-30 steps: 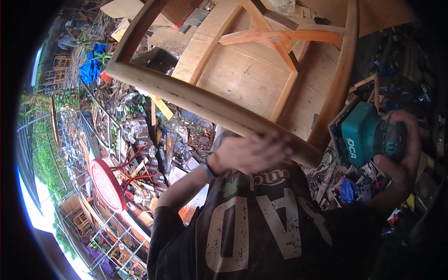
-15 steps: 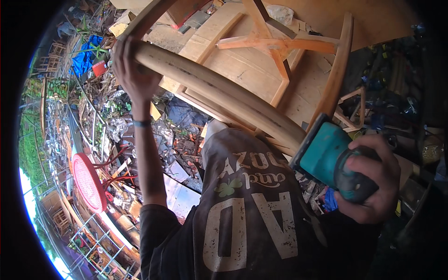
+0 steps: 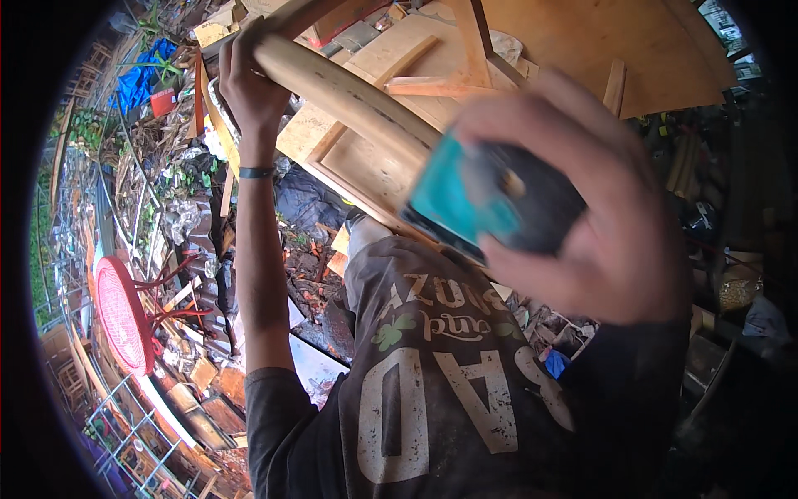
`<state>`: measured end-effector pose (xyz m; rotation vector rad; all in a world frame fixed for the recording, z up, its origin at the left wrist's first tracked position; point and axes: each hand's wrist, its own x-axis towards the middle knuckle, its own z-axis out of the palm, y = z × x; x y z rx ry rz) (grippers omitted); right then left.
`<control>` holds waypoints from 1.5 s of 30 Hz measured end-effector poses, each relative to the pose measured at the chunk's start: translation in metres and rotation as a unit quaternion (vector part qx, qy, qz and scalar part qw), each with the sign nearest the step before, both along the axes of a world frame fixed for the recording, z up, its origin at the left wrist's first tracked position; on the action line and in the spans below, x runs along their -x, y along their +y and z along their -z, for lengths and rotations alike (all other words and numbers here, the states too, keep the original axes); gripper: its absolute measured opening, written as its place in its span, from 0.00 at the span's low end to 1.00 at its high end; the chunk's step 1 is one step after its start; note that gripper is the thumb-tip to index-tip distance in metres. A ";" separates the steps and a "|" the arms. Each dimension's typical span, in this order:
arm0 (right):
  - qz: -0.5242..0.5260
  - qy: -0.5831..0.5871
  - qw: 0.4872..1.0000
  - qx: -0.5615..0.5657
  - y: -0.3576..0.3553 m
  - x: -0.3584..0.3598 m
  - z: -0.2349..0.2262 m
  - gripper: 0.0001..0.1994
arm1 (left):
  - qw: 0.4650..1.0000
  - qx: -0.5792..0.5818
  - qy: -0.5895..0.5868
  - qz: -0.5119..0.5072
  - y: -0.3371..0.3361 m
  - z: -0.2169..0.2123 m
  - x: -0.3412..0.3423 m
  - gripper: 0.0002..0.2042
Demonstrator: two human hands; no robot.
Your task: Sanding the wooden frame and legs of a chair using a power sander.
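My left hand [image 3: 253, 83] is wrapped round the upper left corner of a wooden chair frame [image 3: 337, 87], where a thick rounded rail meets another bar. Dark marks run along the pale rail. My right hand [image 3: 594, 200], smeared by motion, grips a teal and black palm sander [image 3: 465, 187]. The sander lies over the middle of the rail, its flat pad turned toward the wood, and covers the rail's right part. Whether the pad touches the wood is hidden. Behind the rail, orange-brown crossed braces [image 3: 465, 83] of the frame show in part.
A plywood sheet [image 3: 632, 41] lies behind the frame. A red round stool [image 3: 125, 314] stands tilted at the left, near a wire grid [image 3: 133, 416]. Wood scraps and litter cover the ground, with a blue tarp [image 3: 143, 81] at the far left.
My right hand has carried the sander leftward and up along the rail, from its right end to its middle. My left hand keeps its hold on the corner while the view has shifted slightly.
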<state>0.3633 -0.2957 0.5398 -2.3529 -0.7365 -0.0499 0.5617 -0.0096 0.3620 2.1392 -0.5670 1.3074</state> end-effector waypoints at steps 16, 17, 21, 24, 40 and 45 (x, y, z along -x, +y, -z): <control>0.008 0.043 0.996 0.077 -0.010 -0.007 -0.015 0.27 | 0.999 0.038 0.000 0.037 0.003 0.002 -0.004 0.22; 0.014 0.038 0.998 0.044 -0.023 0.011 -0.010 0.28 | 0.999 0.035 0.000 0.040 0.004 0.003 -0.004 0.22; 0.062 0.084 0.994 0.033 -0.064 0.084 -0.002 0.29 | 0.999 0.029 -0.009 0.034 0.007 0.006 -0.002 0.22; 0.095 0.073 0.991 0.053 -0.075 0.113 -0.002 0.30 | 0.999 0.026 -0.007 0.037 0.006 0.004 0.001 0.22; 0.032 -0.161 0.986 -0.010 0.016 -0.014 0.015 0.24 | 0.995 0.052 0.024 0.088 0.046 0.033 -0.015 0.28; 0.005 -0.187 0.982 -0.016 0.010 -0.011 0.017 0.21 | 0.992 0.019 0.095 0.077 0.036 0.011 -0.004 0.29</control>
